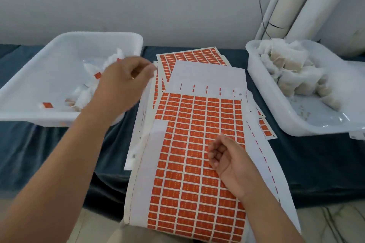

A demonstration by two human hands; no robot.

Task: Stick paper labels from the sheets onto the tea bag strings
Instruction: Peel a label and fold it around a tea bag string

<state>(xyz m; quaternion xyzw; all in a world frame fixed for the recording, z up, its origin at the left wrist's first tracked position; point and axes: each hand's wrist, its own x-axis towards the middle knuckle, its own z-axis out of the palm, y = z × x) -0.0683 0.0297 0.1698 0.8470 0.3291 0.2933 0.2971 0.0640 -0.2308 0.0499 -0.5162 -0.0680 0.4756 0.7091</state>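
Now our left hand [126, 81] hangs over the left tray [39, 118] at the table's [316, 163] left end, its fingers curled and too blurred to tell if they pinch anything. Our right hand [227, 160] hovers loosely curled and empty above the orange label sheet [197, 116], which overhangs the near edge and whose print is unreadable. Tea bags [292, 69] fill the right tray [308, 124].
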